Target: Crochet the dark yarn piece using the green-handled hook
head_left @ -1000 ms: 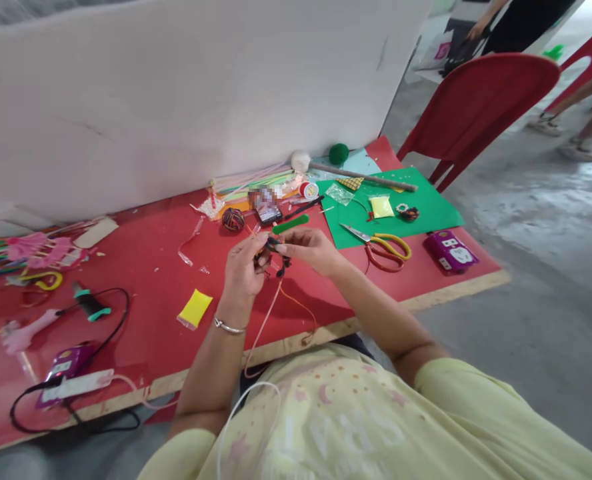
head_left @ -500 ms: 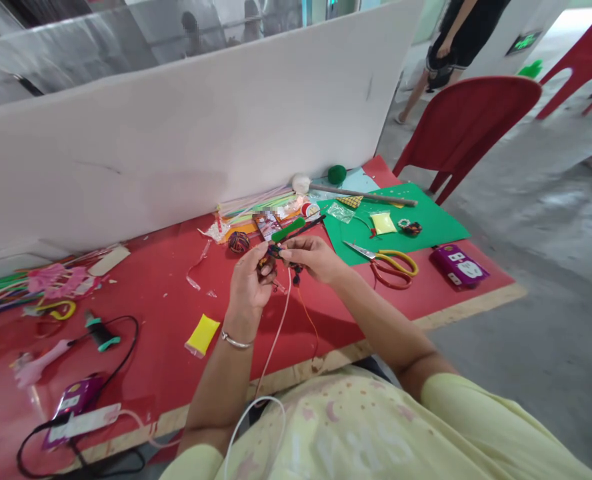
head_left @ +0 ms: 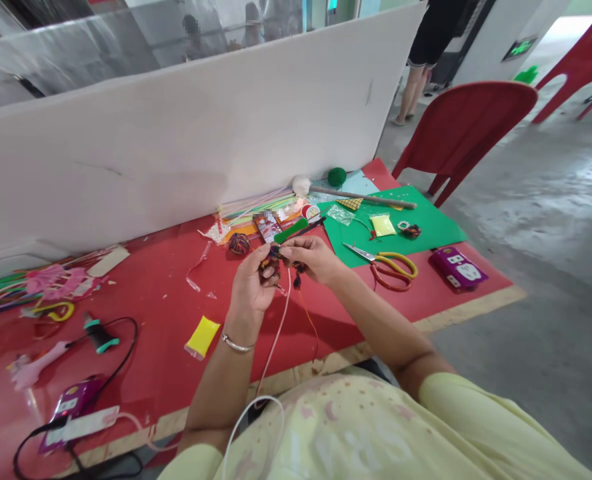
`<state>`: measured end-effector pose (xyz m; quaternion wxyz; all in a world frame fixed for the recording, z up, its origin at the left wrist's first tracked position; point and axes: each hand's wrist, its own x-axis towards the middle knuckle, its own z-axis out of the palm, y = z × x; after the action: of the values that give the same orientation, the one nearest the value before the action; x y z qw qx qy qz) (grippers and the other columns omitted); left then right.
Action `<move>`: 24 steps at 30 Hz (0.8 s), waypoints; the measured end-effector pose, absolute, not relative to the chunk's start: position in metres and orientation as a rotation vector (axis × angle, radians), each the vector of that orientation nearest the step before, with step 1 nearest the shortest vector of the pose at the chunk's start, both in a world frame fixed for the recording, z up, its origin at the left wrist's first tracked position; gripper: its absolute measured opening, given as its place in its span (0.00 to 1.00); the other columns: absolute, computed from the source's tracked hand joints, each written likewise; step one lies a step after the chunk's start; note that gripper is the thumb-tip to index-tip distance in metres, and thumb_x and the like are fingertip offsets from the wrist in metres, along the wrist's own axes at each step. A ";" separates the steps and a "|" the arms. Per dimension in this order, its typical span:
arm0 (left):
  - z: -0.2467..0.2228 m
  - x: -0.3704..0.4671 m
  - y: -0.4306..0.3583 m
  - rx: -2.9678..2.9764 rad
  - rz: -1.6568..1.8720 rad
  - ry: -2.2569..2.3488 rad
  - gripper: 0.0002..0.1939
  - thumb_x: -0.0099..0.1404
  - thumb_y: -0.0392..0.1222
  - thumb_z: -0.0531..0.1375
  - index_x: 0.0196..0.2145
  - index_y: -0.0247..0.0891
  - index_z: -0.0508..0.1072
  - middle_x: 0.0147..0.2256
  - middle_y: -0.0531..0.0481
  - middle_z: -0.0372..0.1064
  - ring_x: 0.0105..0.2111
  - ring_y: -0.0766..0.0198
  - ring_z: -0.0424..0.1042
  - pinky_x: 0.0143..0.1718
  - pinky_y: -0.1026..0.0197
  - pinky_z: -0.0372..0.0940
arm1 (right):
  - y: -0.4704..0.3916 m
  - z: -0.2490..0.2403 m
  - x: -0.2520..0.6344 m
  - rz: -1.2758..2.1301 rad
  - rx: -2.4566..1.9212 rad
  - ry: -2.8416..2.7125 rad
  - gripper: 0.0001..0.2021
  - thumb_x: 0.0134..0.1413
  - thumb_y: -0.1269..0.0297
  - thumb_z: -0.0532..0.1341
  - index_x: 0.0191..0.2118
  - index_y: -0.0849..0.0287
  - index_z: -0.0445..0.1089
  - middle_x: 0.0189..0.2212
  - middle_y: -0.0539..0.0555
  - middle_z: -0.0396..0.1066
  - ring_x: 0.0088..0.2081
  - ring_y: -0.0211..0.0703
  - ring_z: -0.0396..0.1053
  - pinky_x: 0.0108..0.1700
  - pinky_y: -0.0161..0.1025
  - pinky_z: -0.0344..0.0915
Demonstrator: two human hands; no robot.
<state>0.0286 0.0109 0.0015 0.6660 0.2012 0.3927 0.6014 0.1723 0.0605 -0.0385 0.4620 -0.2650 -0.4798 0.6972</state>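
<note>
Over the red table (head_left: 156, 320), my left hand (head_left: 252, 280) has its fingers wrapped round a small dark multicoloured yarn piece (head_left: 275, 252). My right hand (head_left: 310, 257) pinches the same piece from the other side, fingertips close to the left ones. A thin orange strand (head_left: 309, 313) hangs below the hands to the table. Just behind them lies a green-handled tool (head_left: 291, 230). To the left of it rests a ball of multicoloured yarn (head_left: 239, 243). Fine detail of the yarn between my fingertips is too small to tell.
Scissors (head_left: 391, 267) and a purple box (head_left: 459, 268) lie right, near a green sheet (head_left: 426, 230). A yellow packet (head_left: 202, 337) and a glue gun (head_left: 41, 365) lie left. A white panel (head_left: 191, 140) stands behind. A red chair (head_left: 469, 133) and a person (head_left: 423, 60) are beyond.
My hands stay nearly in place with the yarn piece between them. The person in the background has moved left and now stands more upright.
</note>
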 end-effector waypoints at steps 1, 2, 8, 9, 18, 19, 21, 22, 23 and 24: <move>0.001 0.029 0.011 0.454 1.358 0.884 0.14 0.51 0.40 0.72 0.31 0.34 0.73 0.23 0.58 0.63 0.15 0.81 0.52 0.13 0.76 0.43 | 0.060 -0.038 0.172 1.712 -0.653 -1.184 0.13 0.46 0.55 0.74 0.31 0.60 0.79 0.21 0.47 0.71 0.23 0.32 0.64 0.28 0.33 0.57; 0.001 0.029 0.010 0.451 1.359 0.883 0.14 0.51 0.40 0.72 0.30 0.34 0.73 0.23 0.58 0.64 0.15 0.81 0.52 0.13 0.76 0.43 | 0.060 -0.038 0.172 1.712 -0.650 -1.185 0.13 0.46 0.55 0.74 0.31 0.60 0.78 0.21 0.47 0.71 0.23 0.32 0.64 0.28 0.33 0.57; 0.001 0.029 0.009 0.392 1.320 0.863 0.13 0.51 0.39 0.71 0.31 0.33 0.73 0.24 0.57 0.67 0.15 0.82 0.53 0.13 0.76 0.45 | 0.059 -0.037 0.170 1.750 -0.595 -1.127 0.13 0.44 0.57 0.74 0.28 0.61 0.76 0.21 0.46 0.71 0.24 0.32 0.63 0.30 0.33 0.59; 0.001 0.029 0.009 0.382 1.310 0.857 0.13 0.51 0.39 0.71 0.31 0.34 0.72 0.24 0.57 0.67 0.15 0.82 0.53 0.13 0.76 0.45 | 0.058 -0.037 0.170 1.762 -0.582 -1.112 0.13 0.43 0.57 0.74 0.28 0.61 0.76 0.21 0.46 0.70 0.24 0.32 0.63 0.30 0.33 0.59; -0.001 0.028 0.006 0.316 1.334 0.757 0.12 0.53 0.35 0.71 0.33 0.32 0.73 0.24 0.58 0.67 0.15 0.82 0.55 0.12 0.77 0.45 | 0.057 -0.043 0.172 1.680 -0.633 -1.182 0.12 0.44 0.57 0.74 0.31 0.61 0.77 0.23 0.47 0.71 0.25 0.32 0.64 0.29 0.32 0.58; -0.002 0.028 0.005 0.310 1.334 0.742 0.12 0.53 0.35 0.71 0.33 0.32 0.73 0.24 0.58 0.67 0.15 0.82 0.55 0.11 0.77 0.45 | 0.057 -0.044 0.172 1.662 -0.643 -1.186 0.12 0.44 0.57 0.74 0.31 0.61 0.78 0.23 0.47 0.72 0.25 0.32 0.64 0.29 0.32 0.59; -0.003 0.028 0.004 0.295 1.332 0.717 0.11 0.54 0.34 0.71 0.33 0.33 0.73 0.24 0.58 0.66 0.15 0.82 0.55 0.11 0.77 0.44 | 0.057 -0.045 0.172 1.640 -0.651 -1.180 0.12 0.43 0.58 0.74 0.31 0.60 0.78 0.24 0.47 0.73 0.26 0.33 0.65 0.30 0.33 0.61; -0.004 0.028 0.004 0.283 1.333 0.711 0.11 0.55 0.33 0.70 0.33 0.33 0.73 0.24 0.58 0.67 0.15 0.82 0.55 0.11 0.77 0.44 | 0.056 -0.045 0.172 1.635 -0.656 -1.177 0.12 0.43 0.58 0.74 0.31 0.60 0.78 0.24 0.47 0.73 0.26 0.33 0.65 0.31 0.33 0.61; -0.005 0.028 0.003 0.268 1.334 0.707 0.11 0.55 0.33 0.70 0.34 0.33 0.73 0.24 0.59 0.67 0.14 0.82 0.55 0.11 0.76 0.45 | 0.056 -0.045 0.171 1.635 -0.663 -1.176 0.12 0.43 0.58 0.74 0.30 0.60 0.78 0.23 0.48 0.73 0.26 0.33 0.65 0.31 0.33 0.62; -0.006 0.028 0.003 0.252 1.335 0.704 0.11 0.55 0.32 0.70 0.34 0.33 0.73 0.24 0.59 0.66 0.14 0.82 0.55 0.11 0.76 0.45 | 0.056 -0.045 0.171 1.639 -0.670 -1.176 0.12 0.43 0.57 0.74 0.30 0.60 0.78 0.23 0.48 0.73 0.26 0.33 0.65 0.31 0.33 0.62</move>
<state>0.0280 0.0028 -0.0055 0.7216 0.1139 0.3185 0.6041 0.1714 0.0556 -0.0451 0.4862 -0.2755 -0.4835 0.6738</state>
